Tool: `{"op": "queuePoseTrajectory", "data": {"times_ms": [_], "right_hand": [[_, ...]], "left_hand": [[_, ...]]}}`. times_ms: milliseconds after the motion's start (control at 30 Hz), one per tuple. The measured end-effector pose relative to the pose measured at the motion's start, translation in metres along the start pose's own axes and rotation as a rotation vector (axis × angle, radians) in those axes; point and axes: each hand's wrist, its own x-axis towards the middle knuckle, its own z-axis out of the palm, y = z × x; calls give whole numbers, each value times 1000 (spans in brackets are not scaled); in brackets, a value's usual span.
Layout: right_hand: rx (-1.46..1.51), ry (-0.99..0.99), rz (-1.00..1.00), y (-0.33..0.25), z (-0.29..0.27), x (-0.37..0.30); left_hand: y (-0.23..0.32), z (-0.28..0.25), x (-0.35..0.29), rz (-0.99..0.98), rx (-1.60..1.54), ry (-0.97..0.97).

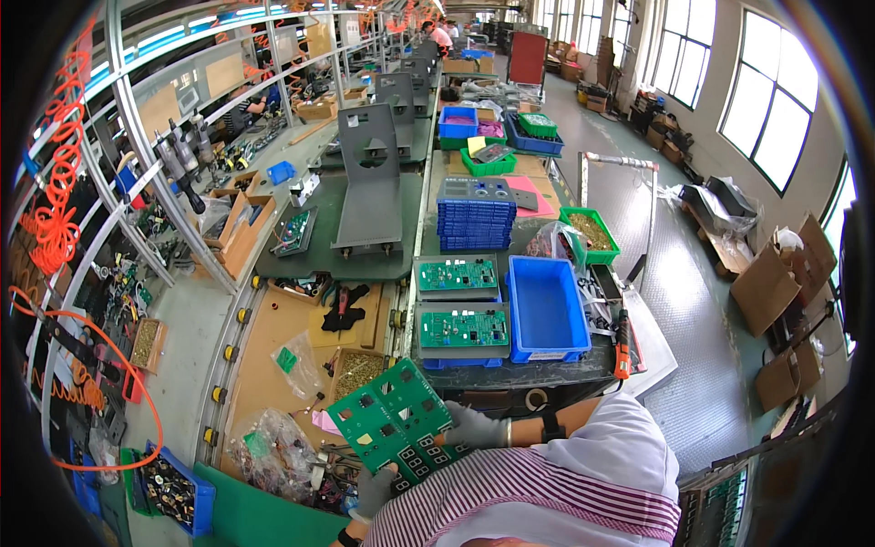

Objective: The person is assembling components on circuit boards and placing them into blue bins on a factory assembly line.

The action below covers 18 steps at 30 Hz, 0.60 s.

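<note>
While held, green board (387, 421) slanting lengthwise, displays (420, 459) lower right

The person's right forearm (577, 417) is extending leftward, lying nearly level, and the grey-gloved right hand (476, 428) is gripping with curled fingers, a bare fingertip showing. The grey-gloved left hand (372, 493) is also gripping, sitting lower and farther left, its wrist (358, 520) angling up from the lower edge.

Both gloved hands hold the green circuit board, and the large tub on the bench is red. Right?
No: the head view shows the large tub blue, not red. Left hand and right hand do hold the green circuit board.
</note>
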Motion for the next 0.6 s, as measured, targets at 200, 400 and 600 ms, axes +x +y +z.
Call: {"op": "queuePoseTrajectory", "data": {"times_ms": [200, 400, 600], "right_hand": [[814, 258, -146, -39, -68, -25], [615, 895, -312, 24, -226, -30], [533, 1209, -202, 101, -334, -48]], "left_hand": [[39, 3, 23, 97, -107, -252], [47, 12, 51, 163, 180, -169], [53, 70, 77, 234, 173, -163]]}}
